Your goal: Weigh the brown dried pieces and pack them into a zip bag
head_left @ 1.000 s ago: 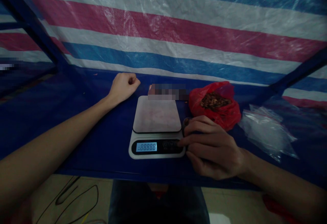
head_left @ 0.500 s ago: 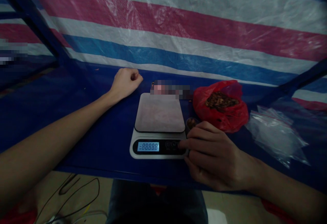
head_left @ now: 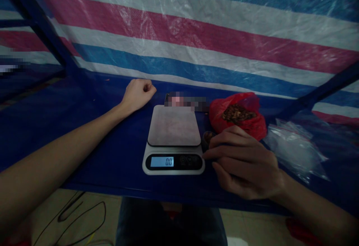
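A white digital kitchen scale [head_left: 174, 126] sits on the blue tabletop, its lit display [head_left: 162, 162] reading 0.0 and its plate bare. My left hand [head_left: 139, 93] rests on the table beyond the scale's upper left corner, fingers curled into a loose fist with nothing visible inside. Just off the scale's right end hovers my right hand [head_left: 248, 163], its fingers apart and the index stretched toward the buttons. Partly hidden behind that hand is a small clear cup [head_left: 208, 137] with brown pieces in it. A red plastic bag [head_left: 217, 115] stands open behind, holding many small brown pieces [head_left: 238, 113].
Clear zip bags [head_left: 294, 148] lie in a pile at the right. Behind the scale is a blurred-out dark object [head_left: 200, 104]. A striped tarp [head_left: 179, 33] hangs along the back, with blue frame posts at both sides. Cables [head_left: 105, 216] lie on the floor.
The scale's display went from a full row of eights to 0.0. My right index finger has drawn back rightward from the buttons. My left hand stays in place.
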Motion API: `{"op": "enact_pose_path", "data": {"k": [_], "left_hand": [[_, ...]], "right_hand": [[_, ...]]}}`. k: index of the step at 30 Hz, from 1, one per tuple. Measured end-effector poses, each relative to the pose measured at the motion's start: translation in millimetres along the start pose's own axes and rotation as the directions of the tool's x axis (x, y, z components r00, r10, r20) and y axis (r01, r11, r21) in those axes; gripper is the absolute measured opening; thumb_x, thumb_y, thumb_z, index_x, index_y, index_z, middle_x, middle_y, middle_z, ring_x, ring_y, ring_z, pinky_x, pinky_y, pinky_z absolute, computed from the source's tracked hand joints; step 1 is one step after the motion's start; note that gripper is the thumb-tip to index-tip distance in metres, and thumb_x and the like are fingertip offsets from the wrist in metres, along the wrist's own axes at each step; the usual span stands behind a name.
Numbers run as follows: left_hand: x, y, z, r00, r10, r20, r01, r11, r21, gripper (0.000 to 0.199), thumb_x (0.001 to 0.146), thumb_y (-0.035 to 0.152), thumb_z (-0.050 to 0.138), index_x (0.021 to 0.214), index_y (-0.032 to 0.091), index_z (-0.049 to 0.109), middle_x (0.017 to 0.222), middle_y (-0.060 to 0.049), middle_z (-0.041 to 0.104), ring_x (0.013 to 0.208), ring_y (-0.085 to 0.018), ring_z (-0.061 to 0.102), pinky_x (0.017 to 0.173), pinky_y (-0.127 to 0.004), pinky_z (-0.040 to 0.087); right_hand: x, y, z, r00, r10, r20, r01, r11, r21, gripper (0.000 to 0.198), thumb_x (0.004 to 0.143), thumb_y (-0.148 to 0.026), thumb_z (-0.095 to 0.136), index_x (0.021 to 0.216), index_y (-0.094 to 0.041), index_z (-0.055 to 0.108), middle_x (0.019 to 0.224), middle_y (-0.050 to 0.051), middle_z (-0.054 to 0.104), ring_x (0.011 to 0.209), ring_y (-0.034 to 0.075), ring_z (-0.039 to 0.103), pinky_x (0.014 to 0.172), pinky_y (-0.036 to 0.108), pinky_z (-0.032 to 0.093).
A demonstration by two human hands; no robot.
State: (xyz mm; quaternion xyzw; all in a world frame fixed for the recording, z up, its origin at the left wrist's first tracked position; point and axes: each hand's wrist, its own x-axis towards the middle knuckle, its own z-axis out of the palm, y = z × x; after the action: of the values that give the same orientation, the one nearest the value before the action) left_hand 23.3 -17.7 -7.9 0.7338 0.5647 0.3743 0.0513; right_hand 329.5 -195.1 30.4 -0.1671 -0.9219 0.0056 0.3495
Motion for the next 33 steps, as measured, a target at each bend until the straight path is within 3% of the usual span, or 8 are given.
{"op": "enact_pose_path", "data": {"k": [5,8,12,17,22,27,30,33], "left_hand": [[0,1,-1,1.0,0.001,0.013,-0.001,1.0,-0.006,0.027,0.083,0.024,0.057,0.058,0.021,0.047,0.057,0.0,0.049,0.059,-0.014,0.045,0.062,-0.033,0.03],[0,2,0,1.0,-0.002,0.009,0.002,1.0,-0.01,0.027,0.083,0.023,0.058,0.058,0.021,0.048,0.057,0.0,0.049,0.059,-0.014,0.045,0.062,-0.034,0.03],[1,1,0,1.0,0.007,0.006,-0.007,1.0,-0.016,0.03,0.083,0.023,0.057,0.056,0.022,0.045,0.054,0.001,0.046,0.056,-0.013,0.043,0.061,-0.034,0.029],[2,-2,1,1.0,0.015,-0.003,-0.015,0.999,-0.042,0.03,0.082,0.025,0.058,0.055,0.022,0.045,0.054,0.001,0.047,0.055,-0.013,0.043,0.061,-0.034,0.029],[3,-3,1,0.999,0.034,-0.002,-0.034,0.998,-0.054,0.03,0.082,0.027,0.055,0.055,0.023,0.044,0.054,0.002,0.047,0.054,-0.014,0.044,0.061,-0.034,0.029],[2,-4,-2,0.999,0.038,-0.001,-0.038,0.997,-0.07,0.029,0.082,0.031,0.053,0.056,0.023,0.044,0.054,0.002,0.048,0.054,-0.014,0.044,0.061,-0.033,0.029],[2,-6,-3,1.0,0.024,0.0,-0.024,0.997,-0.072,0.029,0.081,0.033,0.053,0.056,0.023,0.045,0.054,0.002,0.047,0.054,-0.014,0.044,0.061,-0.033,0.028],[3,-9,-4,1.0,0.011,0.001,-0.01,0.997,-0.074,0.029,0.081,0.036,0.052,0.056,0.023,0.045,0.053,0.001,0.046,0.054,-0.015,0.044,0.06,-0.032,0.027]], "right_hand": [[2,-1,-8,1.0,0.014,0.008,-0.014,0.998,-0.056,0.017,0.09,-0.006,0.066,0.086,-0.022,0.071,0.087,0.002,0.081,0.087,0.022,0.07,0.077,0.039,0.052],[-1,9,-13,0.993,0.106,0.048,-0.098,0.984,-0.148,0.011,0.094,-0.015,0.071,0.102,-0.021,0.073,0.107,0.007,0.08,0.101,0.026,0.069,0.085,0.043,0.054],[-5,28,-20,0.931,0.277,0.237,-0.225,0.948,-0.223,0.038,0.097,-0.031,0.074,0.133,-0.02,0.068,0.126,0.014,0.071,0.115,0.032,0.068,0.097,0.049,0.056],[-6,39,-26,0.859,0.357,0.368,-0.369,0.928,-0.04,0.029,0.1,-0.027,0.071,0.128,-0.024,0.07,0.122,0.009,0.071,0.109,0.023,0.072,0.093,0.037,0.061],[7,47,-29,0.904,0.38,0.197,-0.391,0.92,0.019,0.034,0.092,-0.027,0.082,0.123,-0.021,0.071,0.118,0.008,0.076,0.108,0.025,0.074,0.098,0.039,0.06],[45,47,-22,0.933,0.355,0.055,-0.357,0.934,0.026,0.039,0.088,-0.025,0.085,0.124,-0.022,0.07,0.12,0.007,0.076,0.108,0.025,0.073,0.097,0.041,0.059],[64,45,-9,0.947,0.314,0.063,-0.315,0.949,0.0,0.04,0.089,-0.019,0.083,0.126,-0.021,0.068,0.123,0.007,0.076,0.112,0.025,0.071,0.1,0.042,0.057],[68,49,9,0.934,0.325,0.149,-0.328,0.945,-0.005,0.048,0.091,-0.016,0.08,0.135,-0.022,0.063,0.123,0.007,0.074,0.11,0.025,0.07,0.1,0.045,0.057]]}}
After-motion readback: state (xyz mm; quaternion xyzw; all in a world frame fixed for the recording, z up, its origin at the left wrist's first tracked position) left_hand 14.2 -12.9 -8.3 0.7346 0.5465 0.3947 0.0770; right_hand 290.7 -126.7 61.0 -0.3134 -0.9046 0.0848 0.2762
